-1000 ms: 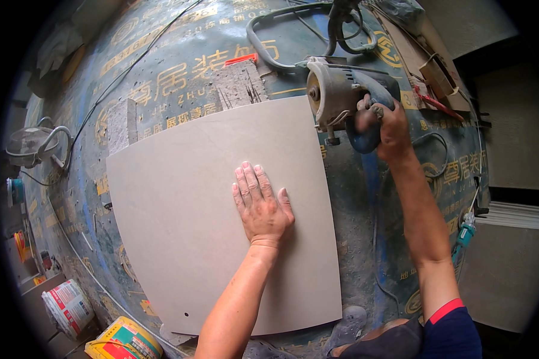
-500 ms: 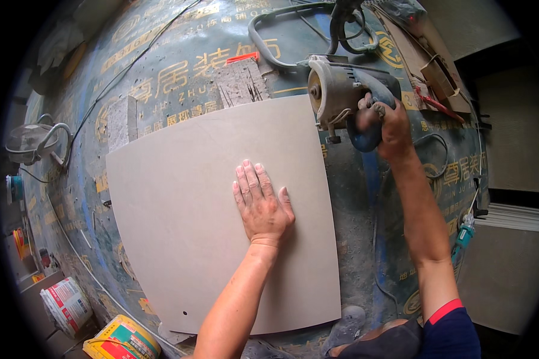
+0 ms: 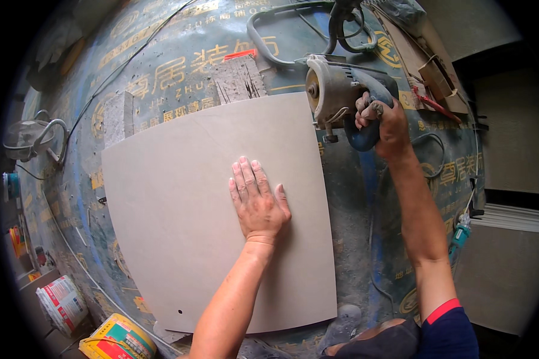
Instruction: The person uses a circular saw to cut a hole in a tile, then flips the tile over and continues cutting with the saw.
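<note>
A large beige tile (image 3: 179,239) lies in front of me, with a small dark hole near its lower left corner. My left hand (image 3: 259,203) rests palm down on it, fingers stretched out. Beyond the tile's far right corner, my right hand (image 3: 389,122) is closed round the blue handle of a handheld tile cutter (image 3: 332,90) with a grey metal body. The cutter sits at the tile's right edge; whether its blade touches the tile is hidden. Under the tile's far edge show two rough grey blocks, one in the middle (image 3: 238,81) and one on the left (image 3: 120,115).
Printed green sheeting (image 3: 179,66) covers the floor. A grey hose (image 3: 269,51) curls beyond the cutter. Two buckets, one white (image 3: 63,304) and one yellow (image 3: 118,338), stand at the lower left. A small fan (image 3: 33,140) is at far left. Stacked tiles (image 3: 509,263) stand at right.
The whole view has shifted slightly. My left hand stays flat on the tile. The fingers of my right hand, partly blurred before, now show plainly round the cutter's handle.
</note>
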Demonstrator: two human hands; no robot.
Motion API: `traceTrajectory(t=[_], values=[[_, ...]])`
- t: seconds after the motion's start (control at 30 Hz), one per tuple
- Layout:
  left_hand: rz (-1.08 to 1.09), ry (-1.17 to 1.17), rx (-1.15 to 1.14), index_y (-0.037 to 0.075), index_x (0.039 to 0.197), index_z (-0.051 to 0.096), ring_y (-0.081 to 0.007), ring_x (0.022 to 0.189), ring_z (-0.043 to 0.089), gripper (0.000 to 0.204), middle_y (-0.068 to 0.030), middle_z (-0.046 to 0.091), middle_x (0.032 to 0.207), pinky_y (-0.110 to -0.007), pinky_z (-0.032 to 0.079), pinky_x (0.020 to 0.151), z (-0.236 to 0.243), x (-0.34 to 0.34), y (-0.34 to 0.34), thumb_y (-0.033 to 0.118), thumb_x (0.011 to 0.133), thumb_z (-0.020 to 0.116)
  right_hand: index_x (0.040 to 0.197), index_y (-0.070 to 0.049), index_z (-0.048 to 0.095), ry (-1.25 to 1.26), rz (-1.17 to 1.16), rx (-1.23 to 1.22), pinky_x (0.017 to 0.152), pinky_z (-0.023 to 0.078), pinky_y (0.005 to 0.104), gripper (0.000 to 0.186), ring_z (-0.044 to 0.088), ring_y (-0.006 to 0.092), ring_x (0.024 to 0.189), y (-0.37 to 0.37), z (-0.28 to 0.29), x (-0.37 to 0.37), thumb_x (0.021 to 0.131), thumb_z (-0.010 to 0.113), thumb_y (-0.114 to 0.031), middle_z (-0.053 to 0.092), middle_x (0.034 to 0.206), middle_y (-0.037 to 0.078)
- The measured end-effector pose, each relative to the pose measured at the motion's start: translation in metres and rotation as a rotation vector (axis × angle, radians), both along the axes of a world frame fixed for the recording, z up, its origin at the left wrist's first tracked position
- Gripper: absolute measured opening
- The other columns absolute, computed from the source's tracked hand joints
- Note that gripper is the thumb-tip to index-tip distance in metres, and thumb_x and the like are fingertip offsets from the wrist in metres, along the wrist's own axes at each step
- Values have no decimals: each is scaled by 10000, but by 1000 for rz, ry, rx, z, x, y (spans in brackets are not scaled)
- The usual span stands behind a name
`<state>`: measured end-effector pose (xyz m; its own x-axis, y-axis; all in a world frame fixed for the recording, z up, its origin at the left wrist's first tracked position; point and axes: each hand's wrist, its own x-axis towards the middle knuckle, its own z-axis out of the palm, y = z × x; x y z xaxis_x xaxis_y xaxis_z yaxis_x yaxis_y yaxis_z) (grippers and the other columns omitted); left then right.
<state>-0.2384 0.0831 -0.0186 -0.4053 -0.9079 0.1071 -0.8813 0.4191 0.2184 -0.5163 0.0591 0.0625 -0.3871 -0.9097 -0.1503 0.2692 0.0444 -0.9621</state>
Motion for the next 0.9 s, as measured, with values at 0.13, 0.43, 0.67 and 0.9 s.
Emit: traceTrajectory(t=[0.13, 0.43, 0.67, 0.9], values=[[-2, 3, -5, -58, 1455, 330, -387, 1456, 235, 671, -246, 276, 1548, -499, 192, 1178, -1, -1, 0, 310, 923, 508, 841, -14, 552, -17, -3, 23, 602, 447, 272, 91, 534, 135, 606, 1, 1, -2, 837, 522, -100, 536, 727, 43], [3, 5, -17, -53, 1453, 336, -383, 1448, 258, 677, -241, 289, 1543, -494, 215, 1174, 0, -1, -1, 303, 910, 527, 798, -24, 532, 281, 74, -66, 603, 437, 277, 80, 520, 146, 604, 7, -8, -5, 819, 529, -101, 525, 720, 48], [1, 17, -26, -44, 1453, 338, -379, 1447, 262, 682, -238, 298, 1540, -493, 220, 1172, -1, -1, -1, 308, 905, 541, 771, -10, 530, 547, 147, -185, 615, 439, 276, 74, 531, 145, 619, 13, -10, -9, 800, 529, -78, 525, 724, 47], [7, 13, -38, -44, 1447, 352, -378, 1448, 260, 672, -234, 299, 1541, -495, 217, 1173, -5, -1, -1, 308, 907, 543, 776, -9, 538, 245, 33, -19, 606, 444, 285, 49, 531, 157, 603, 17, -1, 1, 754, 537, -53, 517, 705, 54]])
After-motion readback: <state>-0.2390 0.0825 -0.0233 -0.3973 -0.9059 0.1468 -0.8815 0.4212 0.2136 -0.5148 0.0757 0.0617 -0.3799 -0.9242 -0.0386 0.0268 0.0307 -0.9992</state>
